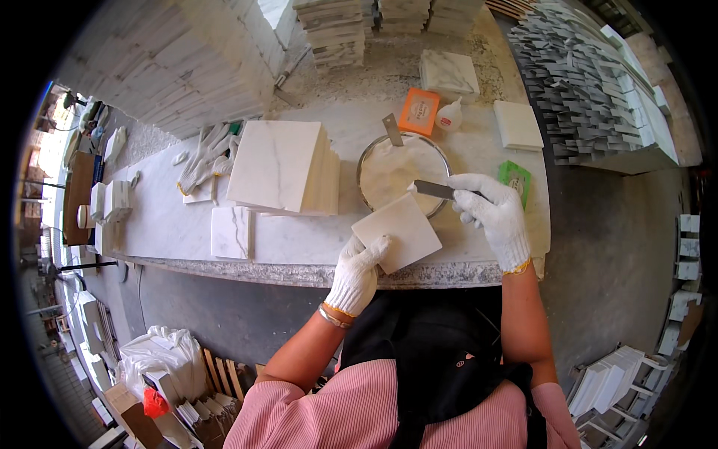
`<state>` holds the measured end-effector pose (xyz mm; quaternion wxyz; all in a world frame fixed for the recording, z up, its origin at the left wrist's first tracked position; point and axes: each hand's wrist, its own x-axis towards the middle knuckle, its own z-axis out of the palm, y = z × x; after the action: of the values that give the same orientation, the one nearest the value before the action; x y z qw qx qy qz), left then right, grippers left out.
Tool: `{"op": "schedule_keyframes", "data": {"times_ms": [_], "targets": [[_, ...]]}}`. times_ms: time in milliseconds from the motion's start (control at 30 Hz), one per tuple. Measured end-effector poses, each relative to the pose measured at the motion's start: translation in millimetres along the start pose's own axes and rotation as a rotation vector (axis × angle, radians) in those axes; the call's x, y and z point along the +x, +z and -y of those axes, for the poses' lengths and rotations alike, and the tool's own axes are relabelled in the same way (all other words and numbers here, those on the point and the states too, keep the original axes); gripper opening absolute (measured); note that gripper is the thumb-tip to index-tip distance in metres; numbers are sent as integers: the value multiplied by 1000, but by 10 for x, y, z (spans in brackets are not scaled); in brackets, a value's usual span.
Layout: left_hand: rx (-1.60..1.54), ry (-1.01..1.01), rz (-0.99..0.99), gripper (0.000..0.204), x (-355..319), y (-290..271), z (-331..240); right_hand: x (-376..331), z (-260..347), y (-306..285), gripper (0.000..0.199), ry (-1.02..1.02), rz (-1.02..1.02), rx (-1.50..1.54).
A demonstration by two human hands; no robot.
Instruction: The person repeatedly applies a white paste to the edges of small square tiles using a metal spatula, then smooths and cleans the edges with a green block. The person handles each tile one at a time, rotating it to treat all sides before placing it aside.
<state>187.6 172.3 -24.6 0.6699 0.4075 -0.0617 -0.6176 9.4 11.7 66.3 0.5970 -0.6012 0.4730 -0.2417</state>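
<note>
Both my hands wear white knitted gloves. My left hand (359, 273) grips a square white marble tile (398, 233) by its near left corner, tilted above the front of the table. In my right hand (490, 213) is a flat metal scraper blade (434, 189), with a dab of white paste at its tip by the tile's far corner. Just beyond the tile stands a round metal-rimmed pan (360, 161) of white paste or powder. A second metal scraper (393, 129) rests on its far rim.
Left of the pan is a stack of white tiles (277, 165), with spare gloves (208, 161) beyond. An orange box (419, 112), a white bulb-shaped bottle (449, 116) and a green packet (514, 183) lie around the pan's right. Tall tile stacks (333, 34) line the back.
</note>
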Motion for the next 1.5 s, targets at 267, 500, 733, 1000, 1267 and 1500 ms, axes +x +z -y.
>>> {"op": "schedule_keyframes", "data": {"times_ms": [267, 500, 733, 1000, 1267, 1500], "targets": [[-1, 9, 4, 47, 3, 0, 6, -15, -157, 4, 23, -214, -28, -127], [32, 22, -14, 47, -3, 5, 4, 15, -185, -1, 22, -408, -94, -304], [15, 20, -13, 45, -5, 21, -4, -10, -180, -2, 22, -190, -50, -49], [33, 29, -25, 43, -9, 14, 7, -63, -84, 17, 23, -43, -16, 3], [45, 40, -13, 45, -12, 38, -13, -95, -112, -30, 23, -29, -20, -82], [36, 42, -23, 45, -2, 28, 5, -50, -79, -74, 22, -30, -58, -57]]}}
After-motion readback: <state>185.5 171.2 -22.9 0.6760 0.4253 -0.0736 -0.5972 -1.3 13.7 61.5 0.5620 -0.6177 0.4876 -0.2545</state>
